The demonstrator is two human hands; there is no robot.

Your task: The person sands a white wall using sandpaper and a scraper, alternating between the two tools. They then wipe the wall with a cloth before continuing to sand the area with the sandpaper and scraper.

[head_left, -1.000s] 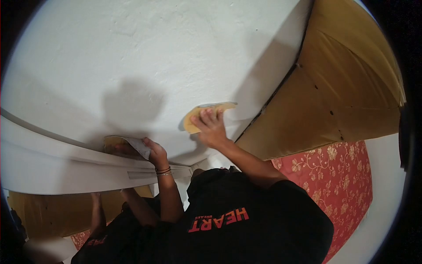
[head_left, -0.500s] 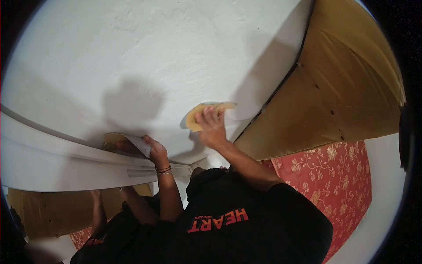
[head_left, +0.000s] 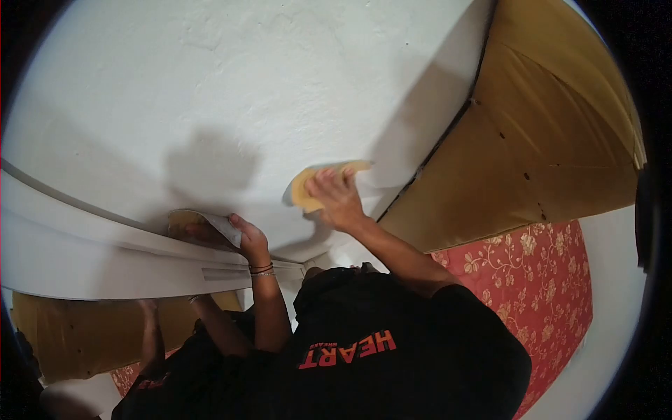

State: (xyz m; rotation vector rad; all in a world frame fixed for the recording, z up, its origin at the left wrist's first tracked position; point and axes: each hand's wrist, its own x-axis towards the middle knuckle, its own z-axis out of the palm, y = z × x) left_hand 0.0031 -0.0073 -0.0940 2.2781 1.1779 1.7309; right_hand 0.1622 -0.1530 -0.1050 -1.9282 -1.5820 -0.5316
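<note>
My right hand (head_left: 341,201) presses a yellowish-tan sheet of sandpaper (head_left: 301,194) flat against the white wall (head_left: 280,91). Its fingers are bent over the sheet, and one end of the sheet sticks out past the fingertips. Lower and to the left, my left hand (head_left: 252,241), with bands at the wrist, grips a second, curled sheet of sandpaper (head_left: 227,227). This one shows a grey face towards me and a tan inner side. The thumb lies at the sheet's edge; other fingers are partly hidden behind it.
A white ledge-like furniture edge (head_left: 105,248) runs along the left, close to my left hand. Below it, a mirror-like surface repeats my arms and shirt. Brown upholstered padding (head_left: 518,140) meets the wall at right, above red floral fabric (head_left: 518,280).
My right hand and its sandpaper have shifted slightly left along the wall. The left hand has stayed nearly in place with its curled sheet.
</note>
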